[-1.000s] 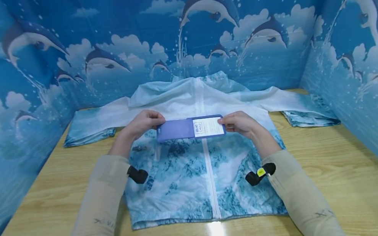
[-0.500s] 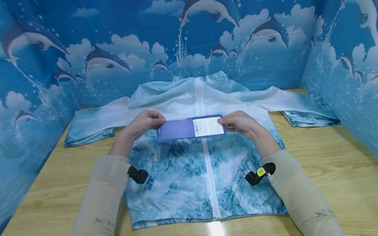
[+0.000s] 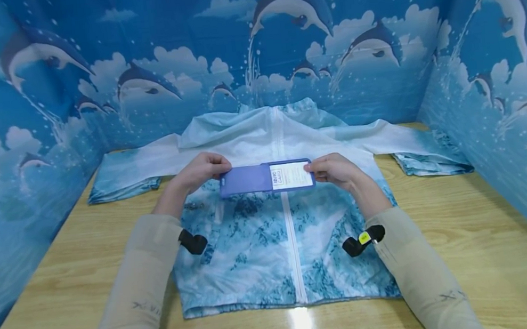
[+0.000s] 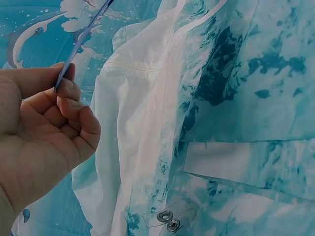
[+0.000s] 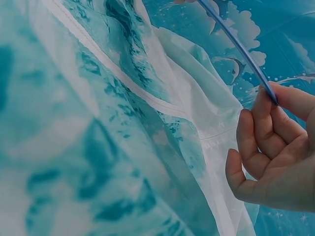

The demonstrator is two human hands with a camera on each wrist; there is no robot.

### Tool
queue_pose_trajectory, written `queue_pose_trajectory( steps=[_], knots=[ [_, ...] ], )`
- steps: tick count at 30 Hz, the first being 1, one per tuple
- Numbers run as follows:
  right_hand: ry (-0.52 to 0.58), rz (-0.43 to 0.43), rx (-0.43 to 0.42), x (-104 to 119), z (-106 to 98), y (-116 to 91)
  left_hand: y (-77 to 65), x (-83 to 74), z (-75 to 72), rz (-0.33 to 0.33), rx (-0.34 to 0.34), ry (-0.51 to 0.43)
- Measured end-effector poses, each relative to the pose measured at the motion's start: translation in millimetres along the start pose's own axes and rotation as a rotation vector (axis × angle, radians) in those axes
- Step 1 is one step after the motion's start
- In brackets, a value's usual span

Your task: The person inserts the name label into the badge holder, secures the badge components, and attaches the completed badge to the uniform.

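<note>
A purple card holder (image 3: 246, 180) is stretched out flat, lengthwise across the head view, above the jacket. Its right half bears a white card insert (image 3: 289, 177) printed "ID/IC CARD". My left hand (image 3: 201, 170) pinches the holder's left end between thumb and fingers. At the other end, my right hand (image 3: 334, 170) pinches the corner, with the thumb over the white insert. Both wrist views show the holder edge-on as a thin strip. Beneath it lies a blue-and-white zip jacket (image 3: 245, 263), spread out with its sleeves to the sides.
A clear strap with metal snaps (image 4: 170, 220) lies on the jacket's left side. The jacket rests on a wooden table (image 3: 449, 236). Dolphin-print curtains (image 3: 158, 31) enclose the back and both sides. Black wrist cameras (image 3: 193, 241) sit on both sleeves.
</note>
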State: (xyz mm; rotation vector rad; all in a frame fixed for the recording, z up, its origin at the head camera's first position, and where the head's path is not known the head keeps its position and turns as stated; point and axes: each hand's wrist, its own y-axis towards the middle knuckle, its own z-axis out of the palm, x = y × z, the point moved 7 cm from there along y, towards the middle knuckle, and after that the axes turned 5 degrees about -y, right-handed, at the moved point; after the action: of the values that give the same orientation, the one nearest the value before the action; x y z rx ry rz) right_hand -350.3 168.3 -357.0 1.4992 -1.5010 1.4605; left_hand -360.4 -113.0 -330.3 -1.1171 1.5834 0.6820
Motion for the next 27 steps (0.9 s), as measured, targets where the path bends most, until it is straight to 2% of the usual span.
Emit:
queue_pose_trajectory(
  steps=[17,27],
  knots=[
    [0.019,0.004,-0.007,1.2,0.8,1.9,1.0,-1.8,3.9,0.006,-0.052,-0.01],
    [0.01,0.003,0.009,0.2,2.3,2.7,1.7,-3.7,7.6,0.022,-0.044,-0.003]
  ],
)
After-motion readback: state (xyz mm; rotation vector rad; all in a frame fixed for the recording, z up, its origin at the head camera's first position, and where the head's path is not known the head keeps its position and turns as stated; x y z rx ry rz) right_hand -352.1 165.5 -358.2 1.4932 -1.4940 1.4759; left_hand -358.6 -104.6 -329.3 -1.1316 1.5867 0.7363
